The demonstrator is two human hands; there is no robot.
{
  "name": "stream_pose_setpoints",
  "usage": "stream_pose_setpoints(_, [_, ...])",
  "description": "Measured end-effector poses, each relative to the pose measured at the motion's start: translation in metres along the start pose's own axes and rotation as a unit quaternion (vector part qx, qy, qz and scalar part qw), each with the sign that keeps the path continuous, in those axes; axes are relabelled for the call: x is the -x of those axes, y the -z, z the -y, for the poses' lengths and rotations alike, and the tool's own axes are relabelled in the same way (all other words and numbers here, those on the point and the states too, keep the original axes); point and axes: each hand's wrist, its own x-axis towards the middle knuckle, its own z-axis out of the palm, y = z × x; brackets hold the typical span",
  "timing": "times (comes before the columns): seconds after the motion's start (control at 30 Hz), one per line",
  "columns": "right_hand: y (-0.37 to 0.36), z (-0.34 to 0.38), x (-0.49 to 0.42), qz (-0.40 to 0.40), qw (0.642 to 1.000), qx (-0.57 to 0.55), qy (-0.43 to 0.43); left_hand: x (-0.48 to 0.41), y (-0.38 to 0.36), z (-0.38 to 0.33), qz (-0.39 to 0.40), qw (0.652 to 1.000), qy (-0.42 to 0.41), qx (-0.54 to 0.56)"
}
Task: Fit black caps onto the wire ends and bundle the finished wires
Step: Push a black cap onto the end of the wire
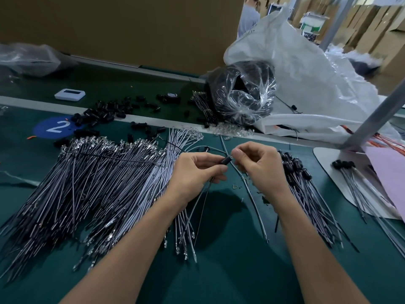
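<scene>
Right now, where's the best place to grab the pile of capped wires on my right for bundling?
I'd grip the capped wires just below their black caps, where the stems lie packed together; nearer you they fan apart. Come from above with the right hand, once it lets go of the grey wire.

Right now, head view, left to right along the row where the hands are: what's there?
Uncapped wire pile → left hand → black cap → right hand, pinching a grey wire → capped wire pile → white board → pink sheet.
</scene>
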Motion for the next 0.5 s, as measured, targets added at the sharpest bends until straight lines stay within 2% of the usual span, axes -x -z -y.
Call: stream_pose_setpoints(0.5, [0.0003,0.0001,0.0053,-0.009,1.000,-0.008,0.002,0.0000,-0.0006,0.0016,0.013,0.999,-0.023,-0.021])
